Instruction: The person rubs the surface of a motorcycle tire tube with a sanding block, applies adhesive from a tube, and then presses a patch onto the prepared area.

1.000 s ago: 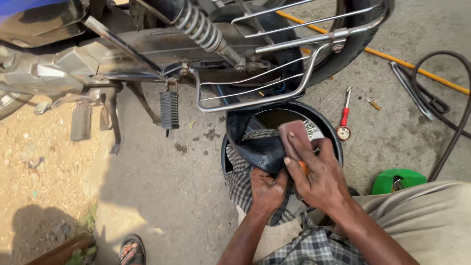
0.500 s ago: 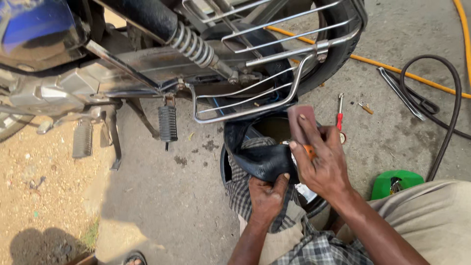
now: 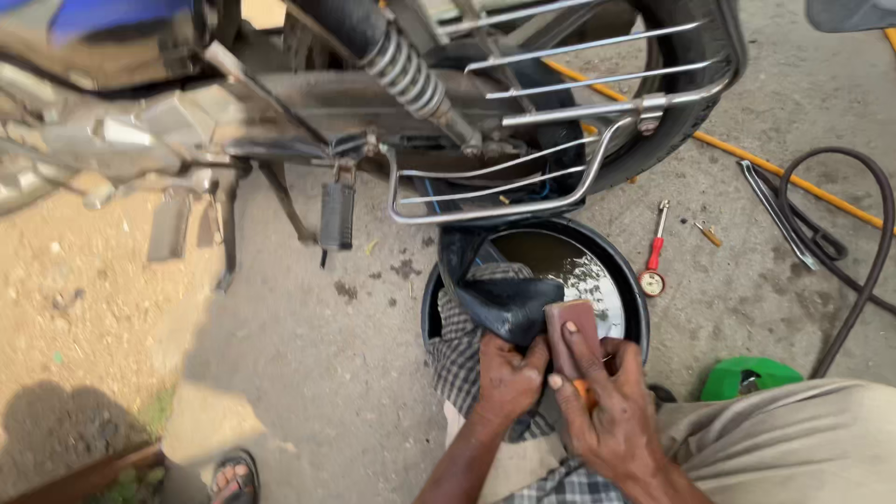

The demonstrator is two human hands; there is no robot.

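Black rubber inner tube (image 3: pixel 509 303) folds over the near rim of the round water tub (image 3: pixel 627 280), its long axis running from the tub towards me. My left hand (image 3: pixel 509 378) grips its near end. My right hand (image 3: pixel 607 411), just beside it, presses a brown rectangular block (image 3: pixel 571 331) upright against the tube. Right of the tub lies a red-handled gauge (image 3: pixel 653 266).

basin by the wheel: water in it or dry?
Water in it: the basin shows a brownish, glinting surface behind the inner tube that the left hand holds.
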